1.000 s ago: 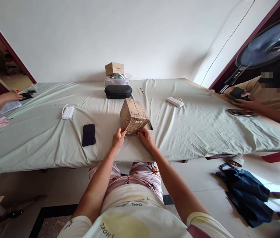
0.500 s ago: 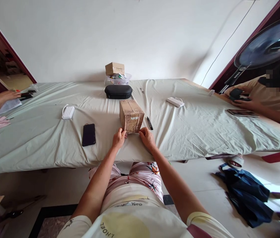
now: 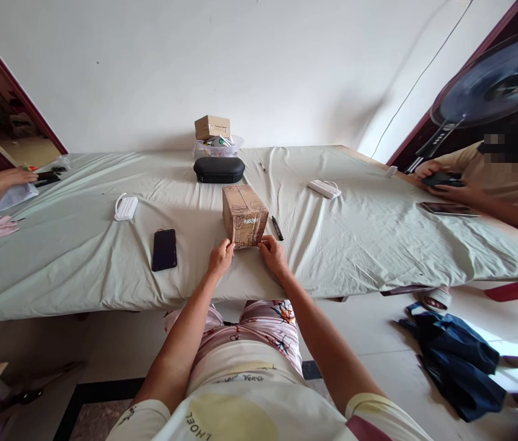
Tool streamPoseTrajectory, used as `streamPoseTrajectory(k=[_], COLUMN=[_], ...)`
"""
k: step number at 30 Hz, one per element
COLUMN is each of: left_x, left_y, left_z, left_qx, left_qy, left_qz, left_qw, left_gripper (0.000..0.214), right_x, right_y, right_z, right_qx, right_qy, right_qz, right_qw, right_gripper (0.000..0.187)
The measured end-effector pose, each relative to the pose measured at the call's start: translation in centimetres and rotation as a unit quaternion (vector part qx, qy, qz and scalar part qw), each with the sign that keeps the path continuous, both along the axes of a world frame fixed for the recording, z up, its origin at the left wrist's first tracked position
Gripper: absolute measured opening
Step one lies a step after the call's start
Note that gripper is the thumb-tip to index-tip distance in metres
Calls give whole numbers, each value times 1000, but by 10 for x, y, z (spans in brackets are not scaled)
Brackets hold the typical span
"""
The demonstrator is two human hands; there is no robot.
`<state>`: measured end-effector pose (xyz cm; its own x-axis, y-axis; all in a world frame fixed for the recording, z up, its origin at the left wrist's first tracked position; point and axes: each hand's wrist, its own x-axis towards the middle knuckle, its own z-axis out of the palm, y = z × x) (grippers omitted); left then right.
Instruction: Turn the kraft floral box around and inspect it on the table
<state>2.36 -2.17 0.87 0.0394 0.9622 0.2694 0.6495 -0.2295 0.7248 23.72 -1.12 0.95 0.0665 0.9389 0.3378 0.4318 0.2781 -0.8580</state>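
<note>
A brown cardboard box with dark line drawings and white print stands on the cloth-covered table in front of me. My left hand pinches its near left lower corner, thumb and fingers closed. At the near right lower corner, my right hand grips the box in the same way. Exactly what the fingertips press on is too small to make out. Just right of the box lies a black marker. A black phone rests flat to the left of my left hand.
Behind the box sit a black zip case and a plastic basket topped by a small carton. White devices with straps lie on both sides. One person's hand is at far left; another person's hands hold a dark object at right.
The box has shifted very slightly right and toward me, with both my hands at its near corners. At right, the other person's hands have turned the dark object.
</note>
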Motion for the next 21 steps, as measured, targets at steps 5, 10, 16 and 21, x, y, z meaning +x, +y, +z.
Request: streamPoseTrajectory(k=[5, 10, 16, 21], left_x=[1, 1, 1, 2], left_y=[-1, 0, 0, -2], left_z=[1, 2, 0, -1], left_qx=[-7, -6, -2, 4], left_qy=[67, 108, 123, 115], left_qz=[13, 1, -28, -29], left_qw=[998, 994, 992, 993], left_gripper=[26, 27, 31, 31], right_x=[3, 4, 2, 1], right_y=[2, 6, 7, 4], right_z=[-2, -7, -9, -7], right_qx=[-3, 4, 14, 25], right_qy=[52, 114, 110, 94], right_qz=[-10, 20, 25, 3], right_qw=[999, 993, 994, 995], right_gripper=[28, 32, 39, 37])
